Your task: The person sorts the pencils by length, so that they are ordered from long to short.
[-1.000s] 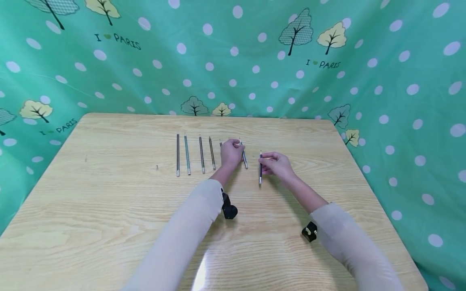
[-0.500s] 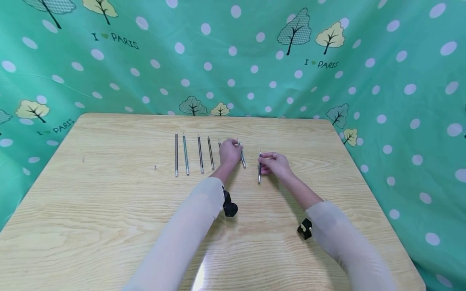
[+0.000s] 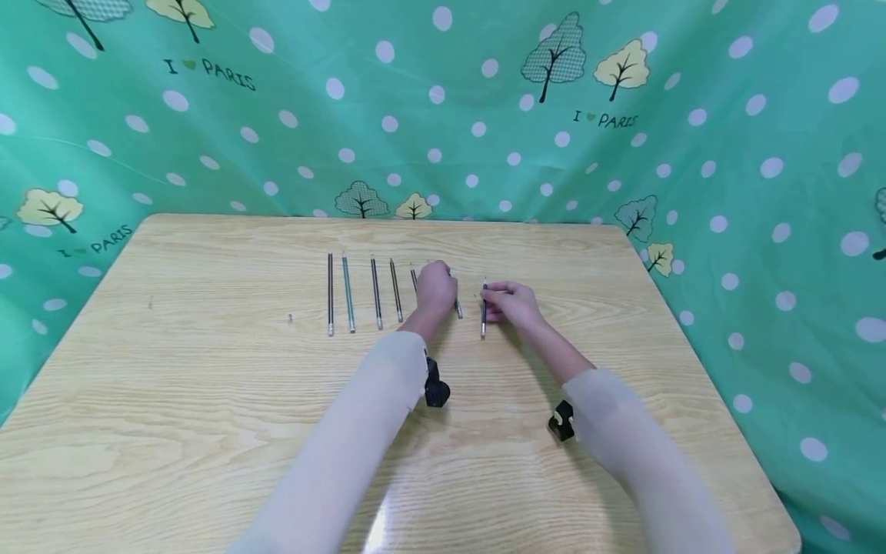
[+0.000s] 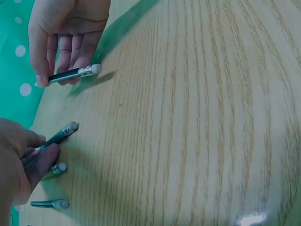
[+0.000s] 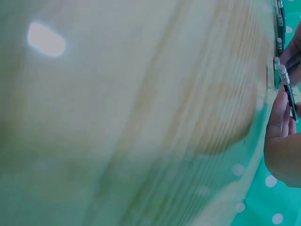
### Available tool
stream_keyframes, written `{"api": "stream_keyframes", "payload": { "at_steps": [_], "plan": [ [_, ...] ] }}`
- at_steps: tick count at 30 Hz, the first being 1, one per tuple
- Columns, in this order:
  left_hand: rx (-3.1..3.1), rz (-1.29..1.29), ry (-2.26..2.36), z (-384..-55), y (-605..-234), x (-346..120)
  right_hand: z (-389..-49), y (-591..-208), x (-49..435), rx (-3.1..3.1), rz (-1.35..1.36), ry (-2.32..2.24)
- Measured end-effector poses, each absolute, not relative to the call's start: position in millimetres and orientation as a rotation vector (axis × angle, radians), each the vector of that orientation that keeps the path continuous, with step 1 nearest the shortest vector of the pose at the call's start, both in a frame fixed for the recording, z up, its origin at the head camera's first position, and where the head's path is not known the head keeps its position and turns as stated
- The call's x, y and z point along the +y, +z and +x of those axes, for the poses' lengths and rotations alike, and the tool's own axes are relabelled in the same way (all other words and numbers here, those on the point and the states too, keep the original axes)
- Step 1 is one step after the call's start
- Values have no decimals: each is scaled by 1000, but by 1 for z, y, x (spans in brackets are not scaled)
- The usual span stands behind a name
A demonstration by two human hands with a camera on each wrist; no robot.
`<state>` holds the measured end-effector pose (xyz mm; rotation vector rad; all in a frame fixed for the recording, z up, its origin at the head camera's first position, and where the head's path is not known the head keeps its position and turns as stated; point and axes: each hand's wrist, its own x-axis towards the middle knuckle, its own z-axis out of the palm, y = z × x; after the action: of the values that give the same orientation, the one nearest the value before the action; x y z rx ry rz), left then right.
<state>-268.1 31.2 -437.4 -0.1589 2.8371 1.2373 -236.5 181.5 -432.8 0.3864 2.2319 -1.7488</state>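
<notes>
My right hand (image 3: 515, 305) pinches a dark pencil (image 3: 484, 315) between thumb and fingers, its eraser end towards me. In the left wrist view this dark pencil (image 4: 70, 74) is over the table with its shadow beside it. To its left, my left hand (image 3: 436, 291) holds a teal pencil (image 4: 61, 133) at the right end of a row, thumb and finger about its shaft. Further left in the row lie a dark pencil (image 3: 330, 296), a teal pencil (image 3: 348, 296) and several more dark ones. The left hand hides part of the pencils under it.
The wooden table (image 3: 208, 415) ends at the back and right against a green dotted curtain (image 3: 388, 92). A tiny scrap (image 3: 290, 318) lies left of the row. A black wrist camera (image 3: 436, 391) hangs under the left sleeve, another (image 3: 561, 422) under the right.
My right hand has moved left and slightly away from me with the dark pencil, closer to the teal one. The left hand stays over the row's right end. The head view has shifted slightly.
</notes>
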Motion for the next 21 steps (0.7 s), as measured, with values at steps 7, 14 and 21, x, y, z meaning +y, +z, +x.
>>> {"api": "stream_keyframes", "payload": {
  "at_steps": [7,14,21],
  "plan": [
    [2755,-159,1360,-266,-433,27,-251,-430,173,2260,444,-1756],
    [2729,-169,1384,-260,-430,22,-266,-430,162,2325,481,-1701],
    [2673,-171,1493,-258,-426,18,-275,-433,152,2391,456,-1628]
  ]
}}
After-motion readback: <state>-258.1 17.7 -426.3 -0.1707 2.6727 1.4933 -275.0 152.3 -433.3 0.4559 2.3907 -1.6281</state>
